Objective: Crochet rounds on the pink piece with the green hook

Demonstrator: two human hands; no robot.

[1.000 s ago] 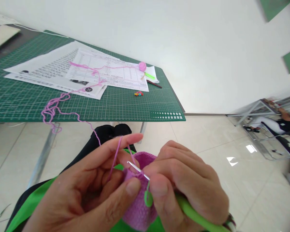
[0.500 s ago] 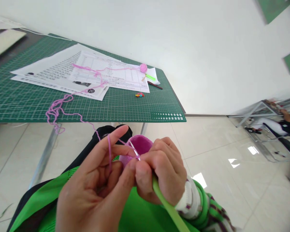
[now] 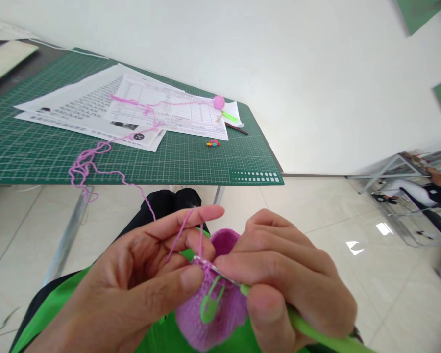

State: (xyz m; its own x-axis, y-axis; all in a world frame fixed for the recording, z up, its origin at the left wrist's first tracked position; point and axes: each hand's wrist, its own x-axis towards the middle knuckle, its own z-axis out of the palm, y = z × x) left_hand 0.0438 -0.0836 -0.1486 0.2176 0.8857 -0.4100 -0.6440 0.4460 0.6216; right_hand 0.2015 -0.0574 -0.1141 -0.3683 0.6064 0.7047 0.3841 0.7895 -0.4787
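- Hook (image 3: 308, 327) lies on a slant: green handle low on the right, metal end up and to the left, so the long axis goes from bottom right to the middle of the view.
- Its tip points left at the left hand (image 3: 132, 289) and sits right at the top edge of the purple piece (image 3: 228, 314). I can't tell if it's actually through a stitch.
- Right hand (image 3: 290, 279) is closed tight on the hook, knuckles up. Thumb and forefinger pinch it where metal meets handle, and the rest of the handle sticks out past the palm.
- Left hand is palm up-ish and pinches the piece's edge, with the thumb pressed on the front just beside the hook tip.
- Left forefinger is stretched straight out to the right, and yarn (image 3: 81, 169) is draped over it and runs down to the tip.
- Piece is low in the middle between both hands, over the lap, with a green marker (image 3: 206, 314) clipped on its front.
- Yarn trails back up to the mat (image 3: 191, 162) in a loose tangle at the edge, then crosses the papers (image 3: 95, 105) to a small pink ball (image 3: 218, 102).
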